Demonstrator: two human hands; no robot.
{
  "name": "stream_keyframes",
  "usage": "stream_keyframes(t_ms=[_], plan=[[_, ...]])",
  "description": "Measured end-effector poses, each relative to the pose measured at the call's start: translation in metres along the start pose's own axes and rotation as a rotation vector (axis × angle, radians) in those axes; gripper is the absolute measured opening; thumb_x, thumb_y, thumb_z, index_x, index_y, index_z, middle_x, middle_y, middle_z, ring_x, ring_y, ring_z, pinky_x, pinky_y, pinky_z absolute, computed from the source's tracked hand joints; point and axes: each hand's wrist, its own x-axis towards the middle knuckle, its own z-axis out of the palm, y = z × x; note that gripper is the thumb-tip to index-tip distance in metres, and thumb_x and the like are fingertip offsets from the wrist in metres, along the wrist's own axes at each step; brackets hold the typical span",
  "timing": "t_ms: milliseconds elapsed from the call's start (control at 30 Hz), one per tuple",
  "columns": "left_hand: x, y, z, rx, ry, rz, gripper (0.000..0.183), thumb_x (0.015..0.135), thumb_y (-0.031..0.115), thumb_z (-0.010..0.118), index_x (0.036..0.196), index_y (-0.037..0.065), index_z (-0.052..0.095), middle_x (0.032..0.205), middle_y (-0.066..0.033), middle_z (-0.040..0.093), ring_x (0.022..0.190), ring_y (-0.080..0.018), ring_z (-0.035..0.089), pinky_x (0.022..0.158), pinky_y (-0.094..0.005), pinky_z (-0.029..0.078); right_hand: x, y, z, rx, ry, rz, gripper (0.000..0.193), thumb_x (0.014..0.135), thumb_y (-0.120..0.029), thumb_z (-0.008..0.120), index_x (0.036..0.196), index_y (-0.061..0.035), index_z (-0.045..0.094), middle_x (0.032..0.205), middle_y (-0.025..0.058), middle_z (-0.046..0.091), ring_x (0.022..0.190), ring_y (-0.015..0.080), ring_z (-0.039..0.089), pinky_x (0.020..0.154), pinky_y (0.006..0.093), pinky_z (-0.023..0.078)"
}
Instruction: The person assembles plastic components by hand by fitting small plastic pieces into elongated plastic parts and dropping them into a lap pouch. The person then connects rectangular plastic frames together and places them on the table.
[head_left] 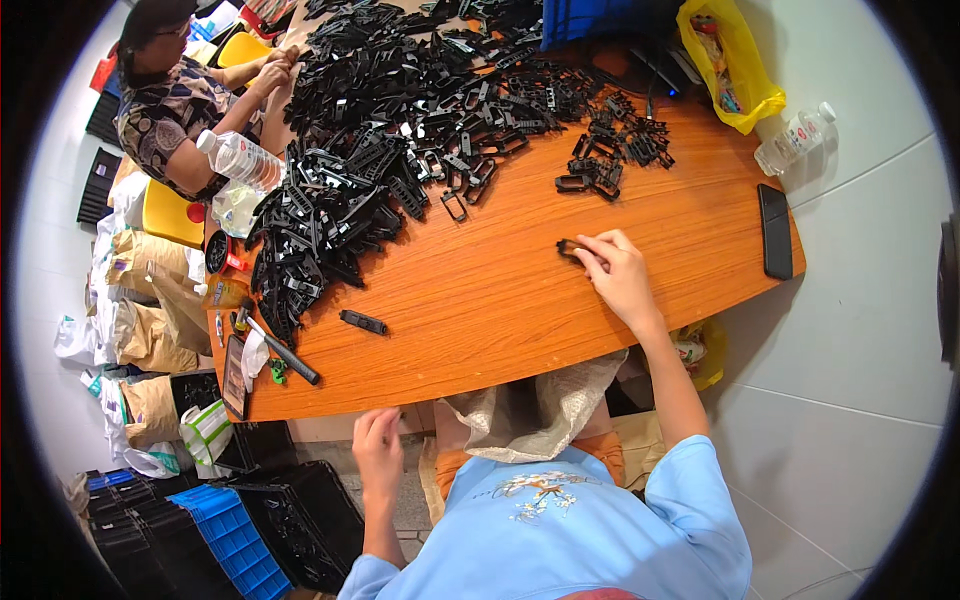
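My right hand is over the middle of the wooden table, pinching a small black plastic frame between thumb and fingertips. Off the table's front edge, my left hand is raised with its fingers curled together; whether anything small is in them I cannot make out. One long black plastic piece lies alone on the wood, left of centre. Beyond it spreads a big heap of black plastic parts. A smaller group of black frames sits past my right hand.
A hammer and a phone lie at the left edge; another black phone is at the right. Bottles, a yellow bag and a blue bin stand farther back. A white woven sack covers my lap. Another person sits far left.
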Motion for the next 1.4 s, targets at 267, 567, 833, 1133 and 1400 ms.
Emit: stream_keyframes(t_ms=[267, 567, 833, 1133, 1400], plan=[[-0.003, 0.011, -0.004, -0.036, 0.043, -0.004, 0.017, 0.082, -0.001, 0.065, 0.099, 0.0, 0.066, 0.098, -0.0142, 0.063, 0.087, -0.0298, 0.063, 0.078, -0.0365, 0.05, 0.048, 0.006, 0.009, -0.145, 0.227, -0.074, 0.024, 0.087, -0.008, 0.065, 0.11, -0.0051, 0.064, 0.102, 0.0101, 0.055, 0.071, 0.0206, 0.058, 0.063, 0.0343, 0.049], [0.121, 0.063, 0.062, -0.159, 0.037, 0.491, 0.029, 0.083, 0.0, 0.064, 0.111, 0.003, 0.063, 0.112, -0.0142, 0.061, 0.102, -0.0307, 0.059, 0.084, -0.0377, 0.05, 0.066, 0.004, 0.021, -0.519, 0.005, -0.501, 0.026, 0.083, -0.009, 0.067, 0.109, -0.0055, 0.064, 0.101, 0.0055, 0.059, 0.092, 0.0246, 0.056, 0.076, 0.0359, 0.049], [0.22, 0.074, 0.131, -0.001, 0.246, 0.489, 0.025, 0.082, 0.004, 0.065, 0.107, 0.0, 0.059, 0.11, -0.0122, 0.054, 0.096, -0.029, 0.055, 0.082, -0.0379, 0.048, 0.064, -0.004, 0.017, -0.388, -0.228, -0.429, 0.041, 0.083, -0.007, 0.067, 0.122, -0.0065, 0.056, 0.093, 0.0099, 0.055, 0.088, 0.0264, 0.057, 0.074, 0.0375, 0.049], [0.157, 0.074, 0.116, -0.079, 0.077, 0.46, 0.03, 0.079, 0.005, 0.071, 0.107, 0.001, 0.059, 0.109, -0.0128, 0.054, 0.095, -0.0288, 0.055, 0.08, -0.0385, 0.047, 0.043, -0.002, 0.008, 0.025, -0.118, -0.123, 0.026, 0.084, -0.006, 0.067, 0.107, 0.0014, 0.057, 0.094, 0.0115, 0.056, 0.074, 0.0217, 0.06, 0.064, 0.0321, 0.05], [0.146, 0.096, 0.111, -0.071, 0.086, 0.449, 0.035, 0.08, 0.005, 0.07, 0.113, 0.005, 0.059, 0.111, -0.0135, 0.055, 0.099, -0.0303, 0.054, 0.086, -0.0394, 0.044, 0.033, 0.003, -0.003, -0.157, -0.005, -0.241, 0.029, 0.085, -0.007, 0.065, 0.113, -0.0021, 0.06, 0.115, 0.0122, 0.058, 0.103, 0.0247, 0.057, 0.088, 0.0363, 0.047]])
